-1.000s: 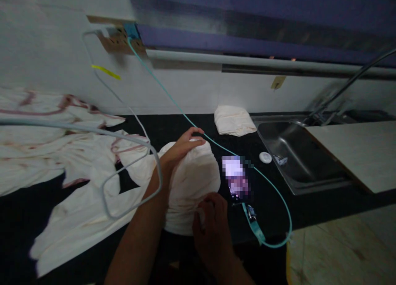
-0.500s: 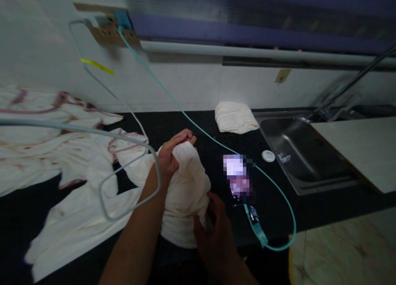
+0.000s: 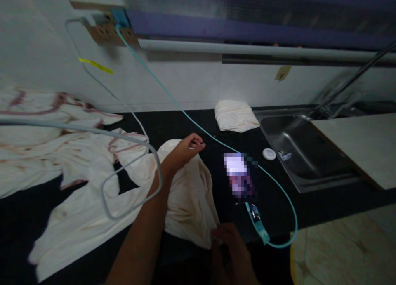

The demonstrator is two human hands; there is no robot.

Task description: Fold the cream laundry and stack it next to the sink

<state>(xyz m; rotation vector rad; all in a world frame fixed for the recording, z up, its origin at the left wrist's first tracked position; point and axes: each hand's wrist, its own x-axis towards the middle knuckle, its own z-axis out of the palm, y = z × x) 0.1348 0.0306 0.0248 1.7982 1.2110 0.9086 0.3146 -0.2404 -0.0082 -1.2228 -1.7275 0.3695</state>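
Cloth (image 3: 189,198) lying on the dark counter (image 3: 167,124), both hands working at it.
The right hand (image 3: 230,246) is pinching the cloth's near right corner in a narrow grip; the left hand (image 3: 191,147) is curling loosely over its far end, and whether those fingers are gripping any fabric cannot be told. A phone (image 3: 238,175) is lying just right of the cloth; a folded cloth (image 3: 236,115) is sitting near the wall.
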